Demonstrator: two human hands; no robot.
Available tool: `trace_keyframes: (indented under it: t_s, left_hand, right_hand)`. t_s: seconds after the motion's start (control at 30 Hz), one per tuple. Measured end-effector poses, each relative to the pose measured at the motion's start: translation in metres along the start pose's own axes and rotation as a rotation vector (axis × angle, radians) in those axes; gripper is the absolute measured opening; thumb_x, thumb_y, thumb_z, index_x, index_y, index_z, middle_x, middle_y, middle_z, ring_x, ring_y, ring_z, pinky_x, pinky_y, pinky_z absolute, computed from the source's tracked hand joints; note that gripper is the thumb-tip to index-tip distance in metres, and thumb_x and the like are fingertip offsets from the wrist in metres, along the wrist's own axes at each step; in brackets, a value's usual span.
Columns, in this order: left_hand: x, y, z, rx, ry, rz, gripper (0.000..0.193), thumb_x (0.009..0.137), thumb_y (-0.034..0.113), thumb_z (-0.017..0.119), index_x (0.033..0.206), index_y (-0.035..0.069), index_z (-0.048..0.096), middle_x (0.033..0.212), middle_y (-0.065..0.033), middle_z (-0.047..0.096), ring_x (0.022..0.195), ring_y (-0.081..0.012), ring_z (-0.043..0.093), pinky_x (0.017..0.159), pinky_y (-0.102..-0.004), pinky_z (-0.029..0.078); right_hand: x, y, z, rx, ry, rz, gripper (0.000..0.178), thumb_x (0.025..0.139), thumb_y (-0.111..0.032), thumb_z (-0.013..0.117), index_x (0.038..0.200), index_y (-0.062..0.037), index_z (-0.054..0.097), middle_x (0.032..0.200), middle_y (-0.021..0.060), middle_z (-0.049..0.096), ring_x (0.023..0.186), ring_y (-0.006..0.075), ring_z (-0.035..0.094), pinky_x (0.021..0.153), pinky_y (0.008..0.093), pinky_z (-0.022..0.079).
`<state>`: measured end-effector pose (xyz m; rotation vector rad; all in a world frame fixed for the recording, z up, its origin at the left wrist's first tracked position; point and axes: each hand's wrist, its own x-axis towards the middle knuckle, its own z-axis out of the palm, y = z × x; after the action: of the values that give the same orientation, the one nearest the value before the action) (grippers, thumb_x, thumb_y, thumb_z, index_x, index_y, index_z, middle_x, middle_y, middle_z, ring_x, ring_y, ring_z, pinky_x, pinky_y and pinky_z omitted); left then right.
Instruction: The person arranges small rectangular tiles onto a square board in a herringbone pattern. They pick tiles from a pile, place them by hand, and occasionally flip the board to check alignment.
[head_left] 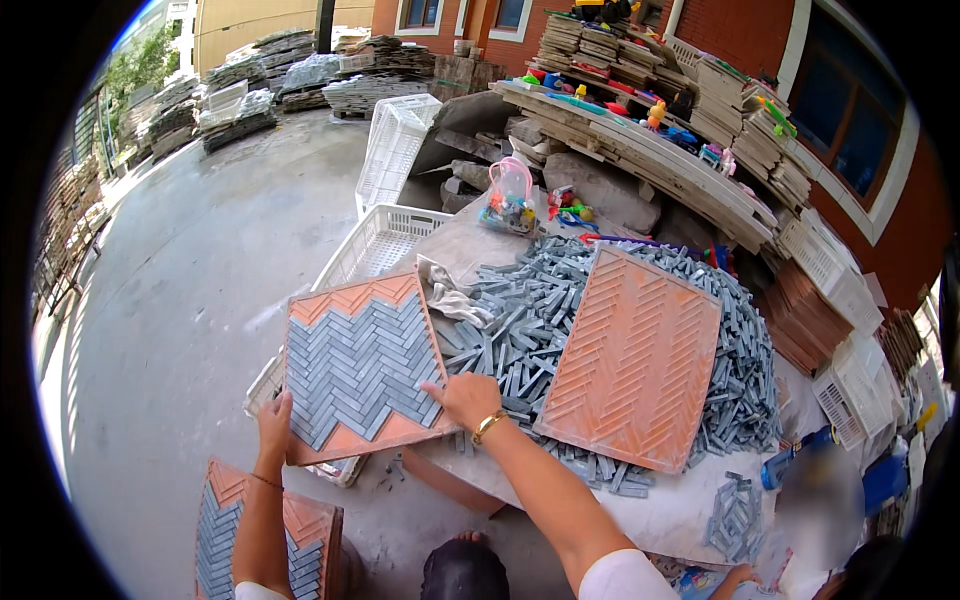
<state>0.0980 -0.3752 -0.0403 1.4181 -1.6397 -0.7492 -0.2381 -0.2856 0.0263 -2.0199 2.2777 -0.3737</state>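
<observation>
Our left hand [275, 422] is closed on the left edge of the orange tray [345, 448], our right hand [470, 402] clamped on its right edge. The tray is left of the tile heap [510, 350]. Tipping it could slide its grey tiles [365, 365] out, if they're loose. Its long axis seems to run away from us, far end leaning slightly left.

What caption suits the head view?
Left hand and right hand on an orange tray of grey herringbone strips, beside a heap of loose ones.
</observation>
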Motion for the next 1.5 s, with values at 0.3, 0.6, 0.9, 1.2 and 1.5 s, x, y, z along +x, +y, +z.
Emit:
trace_keyframes:
  t_s: [0.3, 0.6, 0.9, 1.2, 1.5]
  left_hand:
    - [-0.003, -0.012, -0.015, -0.322, -0.201, -0.299, 0.035, 0.094, 0.036, 0.044, 0.100, 0.005, 0.059, 0.088, 0.0006, 0.055, 0.078, -0.0094, 0.048, 0.065, -0.0243, 0.040]
    - [-0.071, 0.049, -0.021, 0.215, 0.293, 0.348, 0.035, 0.094, 0.023, 0.045, 0.116, -0.004, 0.049, 0.100, -0.0082, 0.053, 0.093, -0.0178, 0.050, 0.077, -0.0290, 0.041]
    - [-0.313, 0.164, 0.023, 0.060, -0.721, 0.094, 0.029, 0.084, 0.011, 0.054, 0.111, 0.000, 0.054, 0.098, -0.0158, 0.058, 0.091, -0.0245, 0.060, 0.078, -0.0322, 0.047]
    - [-0.419, 0.066, -0.083, 0.754, -0.811, -0.116, 0.018, 0.078, 0.007, 0.053, 0.094, 0.002, 0.061, 0.087, -0.0168, 0.059, 0.081, -0.0346, 0.056, 0.077, -0.0383, 0.046]
    - [-0.358, 0.142, 0.003, 0.542, -0.772, 0.044, 0.018, 0.079, 0.007, 0.052, 0.094, 0.002, 0.061, 0.088, -0.0171, 0.059, 0.082, -0.0348, 0.056, 0.077, -0.0387, 0.046]
  right_hand:
    - [-0.162, -0.003, -0.016, 0.590, 0.295, -0.096, 0.030, 0.083, -0.033, 0.061, 0.070, -0.0069, 0.051, 0.058, 0.0111, 0.054, 0.052, 0.0305, 0.054, 0.045, 0.0370, 0.040]
    - [-0.488, 0.110, -0.011, 0.347, 0.125, 0.633, 0.027, 0.078, -0.028, 0.065, 0.069, -0.0042, 0.058, 0.058, 0.0153, 0.058, 0.054, 0.0329, 0.059, 0.048, 0.0398, 0.044]
    - [-0.534, 0.166, -0.002, 0.508, 0.178, 0.559, 0.014, 0.076, -0.014, 0.066, 0.083, -0.0021, 0.061, 0.070, 0.0131, 0.064, 0.062, 0.0235, 0.064, 0.055, 0.0332, 0.049]
    - [-0.454, 0.226, 0.046, -0.081, 0.147, 0.931, 0.009, 0.079, -0.011, 0.058, 0.085, -0.0051, 0.059, 0.086, 0.0084, 0.056, 0.083, 0.0231, 0.056, 0.068, 0.0354, 0.048]
    - [-0.411, 0.273, 0.065, -0.477, 0.015, 1.203, 0.010, 0.082, -0.013, 0.051, 0.087, -0.0084, 0.058, 0.093, 0.0056, 0.051, 0.091, 0.0260, 0.050, 0.074, 0.0392, 0.046]
